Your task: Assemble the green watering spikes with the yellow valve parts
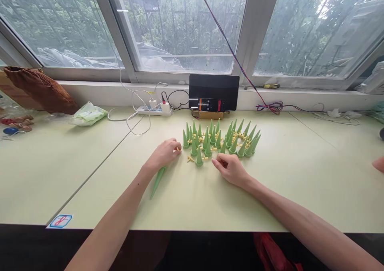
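Observation:
My left hand point(166, 154) is closed at the left edge of a group of green cones point(199, 157), its fingertips pinched together. A speck of pale yellow shows by those fingertips, too small to name. From under the left wrist a longer green cone point(158, 183) lies on its side, its upper end hidden. My right hand point(231, 169) is curled on the table just in front of the cones, thumb toward the left; the inside of its grip is hidden. Small yellow branched pieces point(191, 159) lie among the several upright cones.
Behind the cones, a dark tablet point(214, 87) leans upright with a phone point(211, 104) before it. A power strip point(155, 110) with cables, a wipes packet point(89, 114) and a brown pouch point(39, 87) stand leftward. Another person's hand point(378, 164) shows at the right edge.

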The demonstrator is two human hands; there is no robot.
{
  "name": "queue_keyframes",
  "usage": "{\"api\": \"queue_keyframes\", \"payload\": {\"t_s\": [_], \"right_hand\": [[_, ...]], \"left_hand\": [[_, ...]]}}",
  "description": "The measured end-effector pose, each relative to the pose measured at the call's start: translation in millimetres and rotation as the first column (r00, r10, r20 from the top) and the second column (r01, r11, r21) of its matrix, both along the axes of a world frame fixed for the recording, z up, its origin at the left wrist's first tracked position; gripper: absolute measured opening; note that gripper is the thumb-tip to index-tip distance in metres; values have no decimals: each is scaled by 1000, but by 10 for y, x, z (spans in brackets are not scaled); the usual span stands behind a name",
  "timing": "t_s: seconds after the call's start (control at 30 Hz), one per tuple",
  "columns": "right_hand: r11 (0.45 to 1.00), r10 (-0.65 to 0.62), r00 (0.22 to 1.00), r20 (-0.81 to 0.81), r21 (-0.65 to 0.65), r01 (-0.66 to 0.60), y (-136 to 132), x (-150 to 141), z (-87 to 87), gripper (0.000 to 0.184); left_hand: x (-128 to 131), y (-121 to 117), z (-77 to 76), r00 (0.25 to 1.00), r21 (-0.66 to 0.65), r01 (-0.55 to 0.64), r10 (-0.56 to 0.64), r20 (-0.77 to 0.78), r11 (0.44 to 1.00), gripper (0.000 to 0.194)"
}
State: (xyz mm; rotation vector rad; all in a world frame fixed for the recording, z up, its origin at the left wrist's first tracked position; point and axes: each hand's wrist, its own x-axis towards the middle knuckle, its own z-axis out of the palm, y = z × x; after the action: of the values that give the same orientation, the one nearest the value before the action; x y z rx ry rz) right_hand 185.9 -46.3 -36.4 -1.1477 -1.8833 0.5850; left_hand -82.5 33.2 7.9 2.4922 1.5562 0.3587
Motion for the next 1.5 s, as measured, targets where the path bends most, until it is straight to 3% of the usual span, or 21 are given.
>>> {"api": "queue_keyframes", "payload": {"t_s": [0.13, 0.27, 0.47, 0.6, 0.8, 0.93, 1.07, 1.27, 1.5], "right_hand": [[1000, 3, 1000, 4, -6, -2, 3, 1, -1, 37], [1000, 1, 1000, 2, -6, -1, -1, 0, 8, 37], [1000, -11, 1000, -14, -2, 11, -4, -17, 28, 37], [1000, -9, 999, -50, -3, 9, -10, -25, 44, 36], [1000, 11, 996, -92, -13, -12, -44, -25, 90, 32], [1000, 7, 990, -141, -13, -9, -81, -33, 124, 27], [995, 28, 965, -259, -89, -53, -113, -52, 142, 21], [991, 117, 980, -160, -43, -125, -126, -74, 175, 18], [986, 149, 977, -150, -49, -158, -123, -72, 164, 16]], "left_hand": [[11, -7, -2, 999, 37, 30, -32, 41, 999, 18], [46, -47, 43, 975, 187, 16, -57, 215, 982, 16], [168, -188, 105, 876, 477, -49, -192, 443, 878, 11], [298, -341, 82, 848, 625, 1, -331, 413, 781, 9], [514, -525, -86, 812, 699, 252, -539, 224, 669, 15], [600, -581, -163, 791, 602, 358, -575, 211, 714, 14], [625, -595, -169, 790, 497, 376, -551, 269, 782, 14], [608, -578, -199, 767, 427, 397, -549, 333, 813, 10], [614, -593, -191, 800, 316, 372, -474, 367, 873, 7]]}}
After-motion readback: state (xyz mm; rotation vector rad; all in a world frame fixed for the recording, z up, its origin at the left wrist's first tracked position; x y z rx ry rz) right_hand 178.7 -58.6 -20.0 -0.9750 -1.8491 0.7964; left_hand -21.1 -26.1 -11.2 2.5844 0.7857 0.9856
